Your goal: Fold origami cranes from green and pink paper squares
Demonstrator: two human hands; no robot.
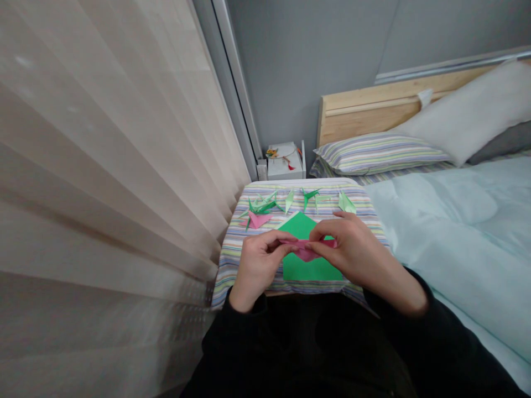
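Between my two hands is a folded piece of pink origami paper (306,254), held level above the green paper (313,271). My left hand (259,262) pinches its left end between thumb and fingers. At its right end, my right hand (350,243) pinches it the same way, and the fingers partly cover the folds. Green square paper lies flat on the striped cloth underneath. Just beyond my left hand rests a pink folded paper piece (258,220), beside several green folded paper cranes (263,205).
A small table with a striped cloth (232,260) stands before me. Along its far side lie more green folded pieces (309,198). A pleated curtain (124,166) hangs close on the left. To the right is a bed with a pale blue quilt (456,215); a white cabinet (285,166) stands behind.
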